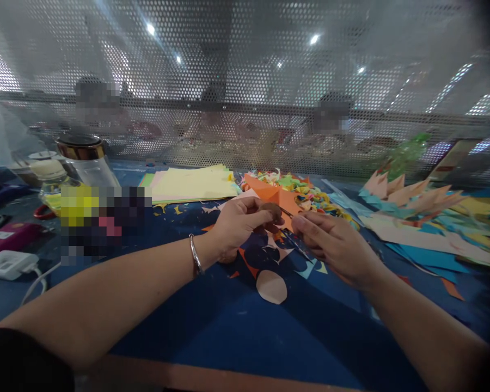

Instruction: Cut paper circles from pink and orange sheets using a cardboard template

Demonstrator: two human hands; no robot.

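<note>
Over the middle of the table, my left hand (pixel 243 223) pinches a small brown rounded piece (pixel 273 211), which looks like paper. My right hand (pixel 330 242) is closed on a thin dark tool (pixel 286 212) whose tip reaches the edge of that piece. Its exact kind is too small to make out. Behind both hands stands a folded orange paper (pixel 271 191). Below them lies a pale rounded paper cutout (pixel 271 287) on the blue tabletop (pixel 228 326), with several coloured paper scraps (pixel 251 264) around it.
A stack of yellow paper (pixel 191 184) lies at the back, beside a heap of colourful scraps (pixel 306 190). Pointed folded-paper pieces (pixel 412 197) and paper sheets (pixel 428 239) are on the right. A lidded jar (pixel 90 163) and a white charger (pixel 10 265) stand left. A perforated screen (pixel 245 71) closes the back.
</note>
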